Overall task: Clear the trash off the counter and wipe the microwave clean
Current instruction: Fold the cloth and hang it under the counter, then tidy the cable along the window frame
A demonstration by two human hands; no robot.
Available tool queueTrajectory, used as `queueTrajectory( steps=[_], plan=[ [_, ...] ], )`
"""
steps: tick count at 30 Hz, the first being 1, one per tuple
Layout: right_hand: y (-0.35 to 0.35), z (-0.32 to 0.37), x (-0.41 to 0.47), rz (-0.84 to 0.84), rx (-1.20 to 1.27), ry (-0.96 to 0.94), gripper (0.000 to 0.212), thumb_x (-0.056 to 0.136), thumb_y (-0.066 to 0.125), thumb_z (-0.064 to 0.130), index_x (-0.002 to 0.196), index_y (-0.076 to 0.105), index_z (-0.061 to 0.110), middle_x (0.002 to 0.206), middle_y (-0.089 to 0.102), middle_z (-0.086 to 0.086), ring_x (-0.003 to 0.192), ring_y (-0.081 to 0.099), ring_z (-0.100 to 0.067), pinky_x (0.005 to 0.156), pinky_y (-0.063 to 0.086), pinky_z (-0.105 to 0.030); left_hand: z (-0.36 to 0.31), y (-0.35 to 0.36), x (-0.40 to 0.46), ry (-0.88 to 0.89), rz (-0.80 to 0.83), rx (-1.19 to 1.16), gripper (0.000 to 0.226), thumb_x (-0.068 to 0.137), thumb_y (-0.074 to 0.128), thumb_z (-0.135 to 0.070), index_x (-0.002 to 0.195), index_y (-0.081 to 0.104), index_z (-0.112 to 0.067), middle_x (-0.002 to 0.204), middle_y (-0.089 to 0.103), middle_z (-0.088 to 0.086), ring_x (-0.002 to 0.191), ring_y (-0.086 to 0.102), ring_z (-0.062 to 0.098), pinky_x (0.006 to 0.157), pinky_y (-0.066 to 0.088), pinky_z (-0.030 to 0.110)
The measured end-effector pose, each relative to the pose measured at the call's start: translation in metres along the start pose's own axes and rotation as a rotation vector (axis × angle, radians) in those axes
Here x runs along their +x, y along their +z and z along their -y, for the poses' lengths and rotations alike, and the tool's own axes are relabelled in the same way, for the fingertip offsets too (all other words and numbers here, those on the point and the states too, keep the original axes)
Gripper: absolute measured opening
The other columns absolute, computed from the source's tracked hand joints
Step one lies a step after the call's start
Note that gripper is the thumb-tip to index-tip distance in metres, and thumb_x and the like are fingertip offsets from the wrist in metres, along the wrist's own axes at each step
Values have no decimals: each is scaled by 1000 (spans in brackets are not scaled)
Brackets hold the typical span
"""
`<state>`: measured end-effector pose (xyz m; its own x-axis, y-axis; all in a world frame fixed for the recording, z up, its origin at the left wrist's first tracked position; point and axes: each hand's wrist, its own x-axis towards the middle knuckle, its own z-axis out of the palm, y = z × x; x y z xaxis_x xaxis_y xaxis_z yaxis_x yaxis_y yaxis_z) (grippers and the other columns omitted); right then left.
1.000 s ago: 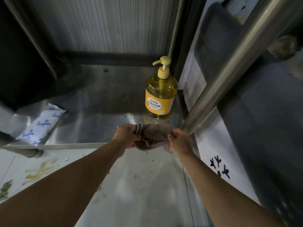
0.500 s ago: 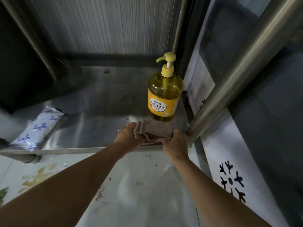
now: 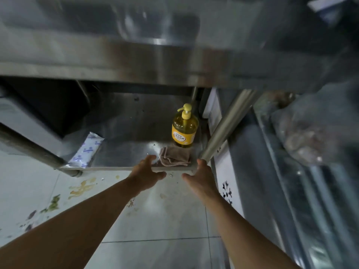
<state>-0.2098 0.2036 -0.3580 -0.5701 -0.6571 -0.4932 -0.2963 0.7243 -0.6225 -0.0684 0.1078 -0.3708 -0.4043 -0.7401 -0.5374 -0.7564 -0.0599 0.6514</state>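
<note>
Head view: both bare hands are loose, holding nothing, left hand (image 3: 147, 170) and right hand (image 3: 200, 173) just before the folded brown cloth (image 3: 174, 155) on the shiny metal shelf (image 3: 126, 148) beside the yellow soap pump bottle (image 3: 184, 129).

Yellow bottle (image 3: 184, 129); seemingly pinkish-brown cloth (image 3: 175, 155)

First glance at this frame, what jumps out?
The yellow soap bottle stands out, upright at the right back of the steel lower shelf. Just in front of it lies a crumpled brown rag, with the left hand and right hand open at the shelf's front edge, holding nothing. A white packet leans at the shelf's left end.
</note>
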Motion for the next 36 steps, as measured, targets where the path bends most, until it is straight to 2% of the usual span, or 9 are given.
queueTrajectory(
  steps=[8, 12, 15, 19, 23, 25, 28, 34, 36],
  plan=[
    [-93, 66, -104, 6, 51, -42, 63, 81, 69, 30, 135, 37, 16, 131, 48, -6, 116, 52, -22, 70, 41, -19, -91, -65, -119, 45, 18, 27, 52, 83, 69, -23, 130, 46, -18, 130, 54, 8, 109, 56, 25, 80, 42, 27],
    [-133, 95, -147, -37, 43, -69, 38, 79, 73, 29, 107, 47, 23, 102, 54, 4, 79, 52, -6, 55, 37, -14, -138, -93, -172, 128, 61, -16, 38, 85, 64, -12, 120, 53, -21, 106, 55, -5, 90, 52, 13, 76, 40, 22],
    [-162, 113, -170, -96, 56, -59, 46, 77, 73, 24, 115, 48, 19, 103, 49, 4, 83, 47, -7, 56, 36, -14, -172, -113, -201, 135, 58, -95, 30, 84, 65, -8, 97, 55, -33, 82, 52, -17, 73, 51, 0, 66, 42, 19],
    [-200, 131, -194, -131, 171, -85, 37, 78, 70, 16, 106, 45, 22, 92, 49, 8, 79, 50, 0, 48, 34, -6, -215, -137, -234, 144, 110, -114, 49, 83, 65, -10, 128, 46, -15, 108, 56, 2, 91, 55, 16, 75, 48, 24],
    [-239, 152, -208, -181, 174, -104, 47, 77, 73, 15, 118, 50, 15, 98, 52, 6, 96, 53, -14, 80, 43, -24, -256, -155, -261, 212, 84, -113, 33, 78, 68, -9, 108, 56, -11, 102, 64, 12, 97, 62, 27, 88, 51, 40],
    [-257, 160, -214, -200, 191, -127, 46, 77, 73, 14, 117, 51, 16, 105, 53, 3, 100, 54, -16, 82, 40, -24, -272, -163, -270, 230, 78, -155, 34, 75, 70, -14, 105, 54, -16, 93, 63, 7, 85, 61, 18, 85, 53, 33],
    [-288, 168, -223, -223, 222, -183, 51, 75, 74, 14, 119, 47, 20, 106, 51, 4, 97, 52, -12, 78, 42, -23, -299, -173, -280, 222, 85, -240, 50, 85, 64, -5, 129, 40, -7, 78, 53, -1, 69, 51, 5, 60, 43, 2],
    [-344, 184, -231, -236, 233, -284, 60, 74, 76, 13, 124, 44, 22, 105, 50, 10, 92, 51, -6, 65, 40, -13, -349, -188, -295, 248, 5, -210, 60, 84, 67, -14, 136, 37, -11, 105, 60, 7, 92, 57, 18, 75, 48, 25],
    [-359, 189, -232, -245, 255, -298, 62, 74, 76, 13, 125, 43, 24, 106, 47, 11, 94, 49, -6, 69, 42, -15, -365, -192, -300, 267, -3, -209, 60, 84, 66, -12, 137, 37, -12, 112, 58, 9, 93, 56, 16, 74, 47, 20]
  ],
)
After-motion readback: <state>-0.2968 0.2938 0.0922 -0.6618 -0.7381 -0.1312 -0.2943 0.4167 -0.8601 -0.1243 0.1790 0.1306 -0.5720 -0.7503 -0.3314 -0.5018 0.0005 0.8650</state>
